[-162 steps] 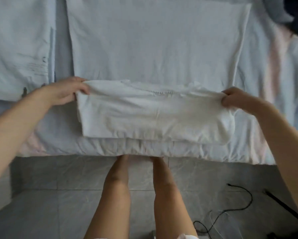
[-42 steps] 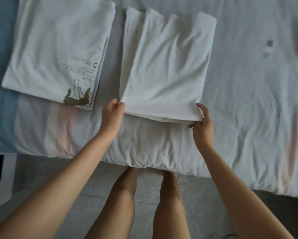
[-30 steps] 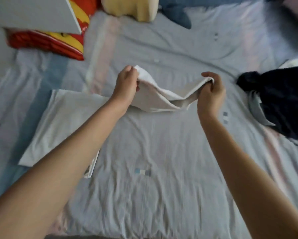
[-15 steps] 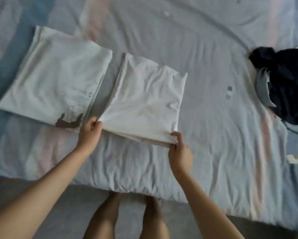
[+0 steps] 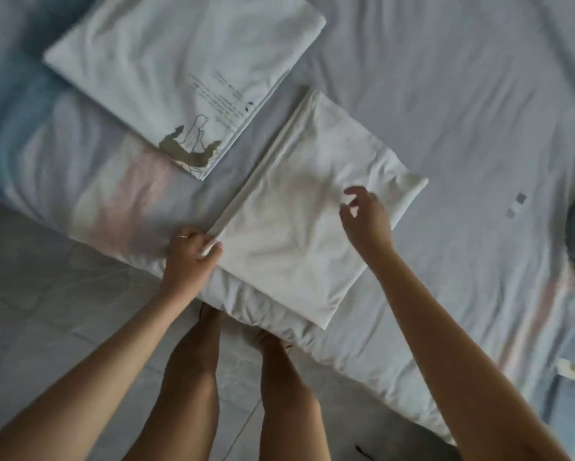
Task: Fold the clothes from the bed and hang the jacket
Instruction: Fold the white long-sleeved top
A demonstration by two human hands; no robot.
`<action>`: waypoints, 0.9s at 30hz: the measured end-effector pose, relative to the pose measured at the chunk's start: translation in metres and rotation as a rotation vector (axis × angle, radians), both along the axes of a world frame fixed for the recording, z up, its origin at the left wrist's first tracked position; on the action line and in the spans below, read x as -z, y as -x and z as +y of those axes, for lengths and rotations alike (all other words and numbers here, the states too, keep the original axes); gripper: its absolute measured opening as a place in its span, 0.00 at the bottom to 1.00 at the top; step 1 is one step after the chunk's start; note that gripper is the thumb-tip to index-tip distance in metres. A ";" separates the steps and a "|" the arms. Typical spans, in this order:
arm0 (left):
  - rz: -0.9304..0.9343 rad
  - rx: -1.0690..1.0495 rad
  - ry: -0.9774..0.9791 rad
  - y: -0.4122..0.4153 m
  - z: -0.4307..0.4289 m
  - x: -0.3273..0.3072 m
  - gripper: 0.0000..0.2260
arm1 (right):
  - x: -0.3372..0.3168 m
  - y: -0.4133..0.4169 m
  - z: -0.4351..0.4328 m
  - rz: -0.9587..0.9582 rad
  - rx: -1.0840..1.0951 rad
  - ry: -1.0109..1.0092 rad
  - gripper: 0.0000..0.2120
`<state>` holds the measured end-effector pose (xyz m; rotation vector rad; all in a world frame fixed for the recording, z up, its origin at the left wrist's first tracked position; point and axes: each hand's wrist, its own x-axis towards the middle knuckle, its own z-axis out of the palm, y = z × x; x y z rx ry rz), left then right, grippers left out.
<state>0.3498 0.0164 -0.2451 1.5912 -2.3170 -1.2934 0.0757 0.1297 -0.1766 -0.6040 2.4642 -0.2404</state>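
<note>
The plain shirt [image 5: 299, 227] lies just right of the printed shirt [image 5: 179, 71]. The left hand [image 5: 193, 252] pinches its near corner; the right hand [image 5: 364, 216] hovers above, loose-fingered, empty. A one-sided tug could skew the folds.

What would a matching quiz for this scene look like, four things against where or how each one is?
1 left hand
2 right hand
3 printed shirt
4 plain shirt

A folded, far left
B open, over the plain shirt
C folded, at the bed's near edge
D gripping the plain shirt's corner

Pairs: 1-D, 2-B, 3-A, 4-C
</note>
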 end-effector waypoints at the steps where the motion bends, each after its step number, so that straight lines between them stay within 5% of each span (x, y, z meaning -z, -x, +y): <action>1: -0.034 0.009 0.047 0.003 0.004 0.004 0.24 | 0.002 0.015 -0.022 0.068 -0.034 0.144 0.18; 5: 0.012 -0.070 0.105 0.009 0.019 0.013 0.22 | 0.028 0.061 -0.113 0.012 -0.093 0.142 0.27; 7: 0.080 -0.182 0.060 0.006 0.018 0.019 0.20 | 0.043 0.068 -0.148 -0.035 -0.028 0.097 0.21; 10: 0.157 -0.198 0.082 0.007 0.019 0.017 0.17 | 0.048 0.073 -0.160 -0.074 0.140 0.284 0.04; 14: 0.219 -0.264 0.123 0.008 0.026 0.009 0.16 | 0.041 0.075 -0.157 -0.123 0.148 0.418 0.08; 27: -0.127 -0.441 0.256 0.024 0.032 0.017 0.14 | 0.046 0.075 -0.175 0.082 -0.037 0.104 0.10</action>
